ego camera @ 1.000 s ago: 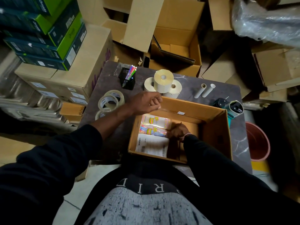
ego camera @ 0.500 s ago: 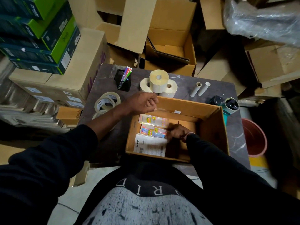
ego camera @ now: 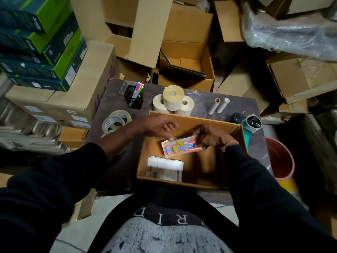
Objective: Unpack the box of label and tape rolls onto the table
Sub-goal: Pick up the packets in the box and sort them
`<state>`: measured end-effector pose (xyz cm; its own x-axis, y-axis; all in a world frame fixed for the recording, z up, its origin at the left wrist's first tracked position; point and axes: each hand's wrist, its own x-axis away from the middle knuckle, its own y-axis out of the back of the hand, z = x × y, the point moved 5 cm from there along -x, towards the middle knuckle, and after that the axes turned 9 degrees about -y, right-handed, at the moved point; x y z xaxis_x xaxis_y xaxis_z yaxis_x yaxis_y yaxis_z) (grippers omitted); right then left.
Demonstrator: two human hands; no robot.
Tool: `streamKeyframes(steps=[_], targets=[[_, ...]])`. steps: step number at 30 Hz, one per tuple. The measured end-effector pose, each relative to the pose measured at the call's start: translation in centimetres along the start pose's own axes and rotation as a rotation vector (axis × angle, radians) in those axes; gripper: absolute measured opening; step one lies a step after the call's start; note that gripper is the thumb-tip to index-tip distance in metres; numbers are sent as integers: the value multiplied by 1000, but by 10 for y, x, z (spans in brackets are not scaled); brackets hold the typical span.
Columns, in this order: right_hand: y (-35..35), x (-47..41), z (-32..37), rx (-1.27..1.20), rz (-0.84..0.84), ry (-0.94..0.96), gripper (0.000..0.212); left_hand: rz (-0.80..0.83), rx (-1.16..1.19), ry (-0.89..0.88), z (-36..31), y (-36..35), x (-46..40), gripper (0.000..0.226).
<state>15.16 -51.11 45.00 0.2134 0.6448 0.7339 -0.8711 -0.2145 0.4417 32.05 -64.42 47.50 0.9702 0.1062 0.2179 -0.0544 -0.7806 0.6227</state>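
We've got the open brown cardboard box (ego camera: 235,141) on the dark marbled table (ego camera: 113,99) as our landmark. Right hand (ego camera: 211,137) pinches one end of a flat colourful plastic-wrapped packet (ego camera: 180,147), lifted above the box floor and tilted. Left hand (ego camera: 160,125) sits over the box's far-left rim, fingers curled, fingertips near or touching the packet's other end; we can't tell if it actually grips anything.

Inside the box, near-left corner: a white printed paper sheet (ego camera: 165,168), lying flat.

Already out, beyond the box's far wall: three cream label rolls (ego camera: 173,102), two bare cardboard cores (ego camera: 218,105). Left of the box: clear tape rolls (ego camera: 116,121) and a black mesh pen holder (ego camera: 135,97). At its far-right corner: a teal tape dispenser (ego camera: 252,125).

Handling guess: the packet looks light and thin, its film wrap probably slick and floppy. An end pinch lets it sag; gripping both long edges mid-length seems safer. The sheet likely needs an edge peeled up.
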Motion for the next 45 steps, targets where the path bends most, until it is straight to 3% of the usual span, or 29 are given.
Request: streamKeyframes(steps=[2, 5, 8, 11, 15, 20, 26, 31, 35, 40, 45], targets=[[18, 20, 16, 20, 47, 80, 24, 77, 90, 14, -8, -4, -1, 63], [37, 45, 41, 59, 88, 228, 29, 183, 123, -21, -15, -8, 1, 50], [51, 57, 61, -3, 24, 320, 30, 203, 215, -58, -18, -5, 9, 40], [63, 64, 73, 14, -119, 436, 30, 134, 308, -82, -21, 8, 19, 34], [66, 69, 83, -230, -120, 483, 23, 67, 381, -43, -19, 27, 34, 31], [59, 74, 101, -185, -232, 642, 23, 40, 412, -10, -10, 37, 49, 30], [41, 68, 111, -355, -153, 708, 24, -56, 431, -4, -4, 46, 63, 30], [38, 65, 117, -580, -41, 670, 31, -243, 392, -42, 2, 56, 72, 18], [37, 70, 125, -420, -193, 704, 20, -332, 307, -93, 6, 65, 78, 21], [39, 67, 140, -178, -370, 820, 22, -225, 396, -80, 5, 68, 81, 26], [35, 62, 145, -148, -372, 826, 26, -118, 560, -27, 6, 64, 84, 22]])
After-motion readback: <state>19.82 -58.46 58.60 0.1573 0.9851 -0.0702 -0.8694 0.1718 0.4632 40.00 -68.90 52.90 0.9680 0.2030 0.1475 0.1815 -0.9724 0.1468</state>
